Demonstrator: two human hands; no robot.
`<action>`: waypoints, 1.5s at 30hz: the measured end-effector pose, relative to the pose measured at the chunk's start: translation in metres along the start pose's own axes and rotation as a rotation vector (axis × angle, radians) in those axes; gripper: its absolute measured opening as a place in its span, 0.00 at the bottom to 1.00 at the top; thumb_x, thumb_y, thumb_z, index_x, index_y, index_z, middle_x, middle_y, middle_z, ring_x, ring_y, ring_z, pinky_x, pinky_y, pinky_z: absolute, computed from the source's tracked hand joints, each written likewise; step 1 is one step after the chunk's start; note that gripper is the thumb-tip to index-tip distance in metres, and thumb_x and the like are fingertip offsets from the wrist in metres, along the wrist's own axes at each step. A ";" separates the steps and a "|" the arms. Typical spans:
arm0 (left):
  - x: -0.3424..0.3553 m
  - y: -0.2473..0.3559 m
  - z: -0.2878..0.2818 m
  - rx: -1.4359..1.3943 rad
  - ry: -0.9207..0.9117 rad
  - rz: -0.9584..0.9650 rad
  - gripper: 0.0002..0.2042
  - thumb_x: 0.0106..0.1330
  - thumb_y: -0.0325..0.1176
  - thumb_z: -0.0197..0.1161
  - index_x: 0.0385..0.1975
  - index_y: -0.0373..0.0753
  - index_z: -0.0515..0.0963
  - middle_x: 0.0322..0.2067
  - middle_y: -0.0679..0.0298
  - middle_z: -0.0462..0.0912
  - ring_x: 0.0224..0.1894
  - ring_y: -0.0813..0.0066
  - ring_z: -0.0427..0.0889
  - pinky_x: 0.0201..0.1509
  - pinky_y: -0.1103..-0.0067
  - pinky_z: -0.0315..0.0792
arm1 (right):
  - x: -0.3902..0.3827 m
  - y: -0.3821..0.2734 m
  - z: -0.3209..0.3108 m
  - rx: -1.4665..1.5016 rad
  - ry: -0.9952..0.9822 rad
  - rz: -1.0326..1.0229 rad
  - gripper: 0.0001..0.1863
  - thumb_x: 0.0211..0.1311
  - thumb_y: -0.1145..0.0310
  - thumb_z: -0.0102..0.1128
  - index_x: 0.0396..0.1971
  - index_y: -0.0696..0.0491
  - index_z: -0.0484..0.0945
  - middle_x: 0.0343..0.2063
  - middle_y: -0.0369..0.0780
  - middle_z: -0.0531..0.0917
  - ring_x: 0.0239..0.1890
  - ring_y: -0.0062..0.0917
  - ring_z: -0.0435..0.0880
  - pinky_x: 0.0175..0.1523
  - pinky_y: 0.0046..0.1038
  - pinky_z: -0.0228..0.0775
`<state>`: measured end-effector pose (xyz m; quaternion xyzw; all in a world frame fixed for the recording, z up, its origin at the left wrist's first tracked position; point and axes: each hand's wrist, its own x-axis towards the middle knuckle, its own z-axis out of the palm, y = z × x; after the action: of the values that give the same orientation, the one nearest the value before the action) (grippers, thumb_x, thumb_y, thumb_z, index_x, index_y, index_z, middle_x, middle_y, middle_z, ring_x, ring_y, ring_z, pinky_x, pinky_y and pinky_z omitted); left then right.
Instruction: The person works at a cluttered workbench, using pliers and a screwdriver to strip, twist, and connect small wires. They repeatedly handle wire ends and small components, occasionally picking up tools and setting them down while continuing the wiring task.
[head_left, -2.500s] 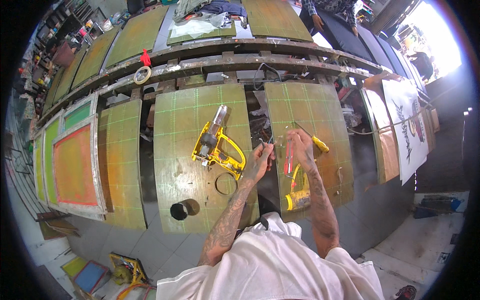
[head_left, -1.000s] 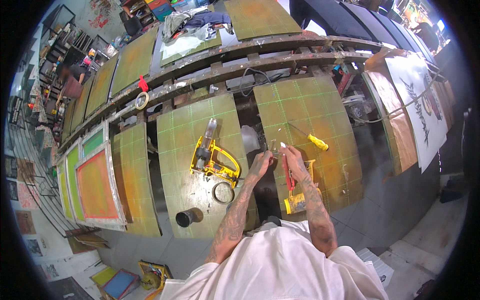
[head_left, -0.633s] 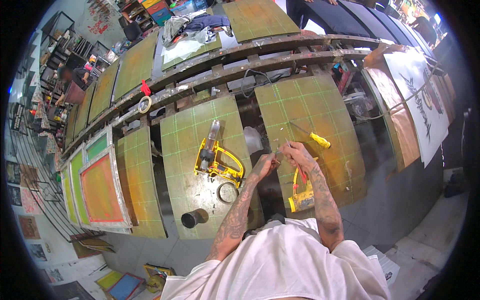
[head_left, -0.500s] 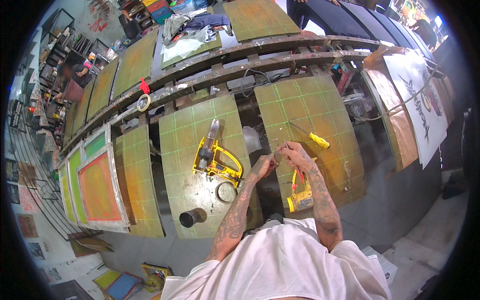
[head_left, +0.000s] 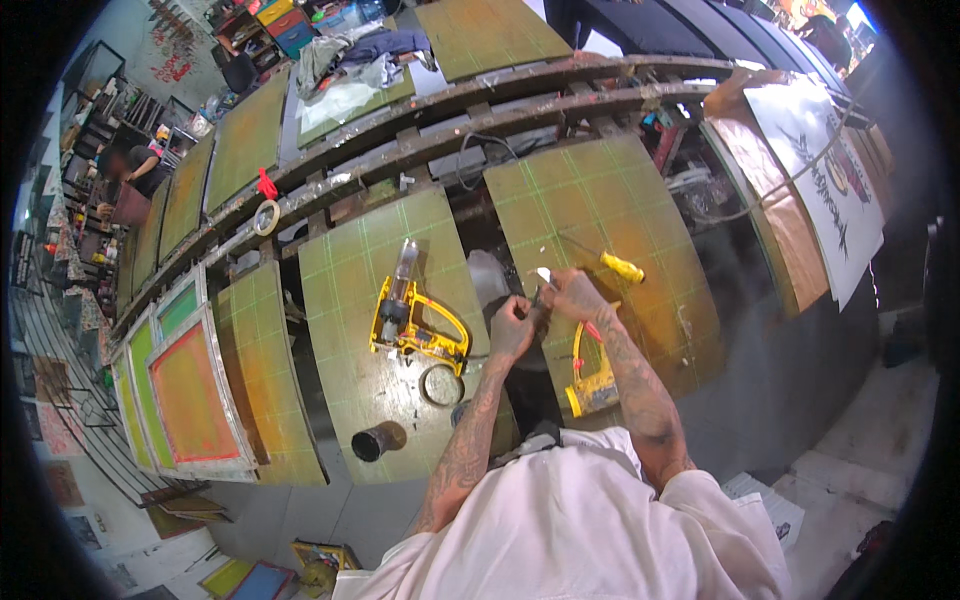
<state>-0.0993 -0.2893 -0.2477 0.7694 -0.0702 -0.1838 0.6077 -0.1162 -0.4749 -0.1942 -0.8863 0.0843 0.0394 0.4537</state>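
My left hand (head_left: 512, 322) is closed on a small piece I cannot make out, over the gap between two green-gridded boards. Just right of it, my right hand (head_left: 570, 295) grips a thin tool; a white bit (head_left: 543, 274) shows at its fingertips. Something red (head_left: 590, 330) is partly hidden below that hand, beside a yellow tool casing (head_left: 587, 392). A yellow-handled screwdriver (head_left: 622, 267) lies above the right hand. On the left board (head_left: 340, 260) are an opened yellow tool (head_left: 428, 328) with a clear tube, a dark ring (head_left: 441, 385) and a black cylinder (head_left: 370, 443).
Framed screens (head_left: 188, 395) lie at the left. A metal rail (head_left: 370, 152) runs behind, with a tape roll (head_left: 267, 217) and cable (head_left: 480, 136). Paper sheets (head_left: 815, 190) hang over the right boards. A co-worker (head_left: 140, 160) is at far left; clothes (head_left: 360, 55) lie behind.
The view has shifted slightly, moving the scene leftward. My hands remain close together; the right one has turned a little, and the white bit at its fingertips shows more clearly than half a second ago.
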 end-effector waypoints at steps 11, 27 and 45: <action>-0.003 -0.007 -0.004 0.078 0.169 0.014 0.12 0.64 0.38 0.73 0.31 0.36 0.81 0.25 0.59 0.85 0.29 0.71 0.83 0.37 0.72 0.75 | 0.000 -0.025 0.012 -0.021 0.177 0.114 0.13 0.65 0.63 0.63 0.37 0.59 0.80 0.31 0.54 0.86 0.36 0.53 0.87 0.41 0.46 0.77; -0.005 0.010 0.002 0.148 0.230 -0.010 0.18 0.61 0.46 0.75 0.30 0.36 0.81 0.26 0.58 0.86 0.30 0.64 0.86 0.37 0.69 0.78 | -0.057 -0.025 0.043 0.082 0.473 0.064 0.08 0.65 0.78 0.61 0.40 0.59 0.72 0.30 0.53 0.83 0.35 0.55 0.84 0.40 0.47 0.75; 0.028 -0.013 -0.012 -0.029 -0.086 -0.289 0.13 0.58 0.38 0.76 0.30 0.35 0.84 0.28 0.67 0.87 0.30 0.81 0.80 0.36 0.80 0.74 | -0.059 -0.029 0.056 -0.212 0.446 -0.097 0.08 0.68 0.68 0.62 0.36 0.55 0.72 0.31 0.49 0.79 0.32 0.51 0.83 0.35 0.48 0.75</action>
<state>-0.0701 -0.2845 -0.2634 0.7542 0.0179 -0.3029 0.5823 -0.1681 -0.4058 -0.1956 -0.9187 0.1350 -0.1705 0.3297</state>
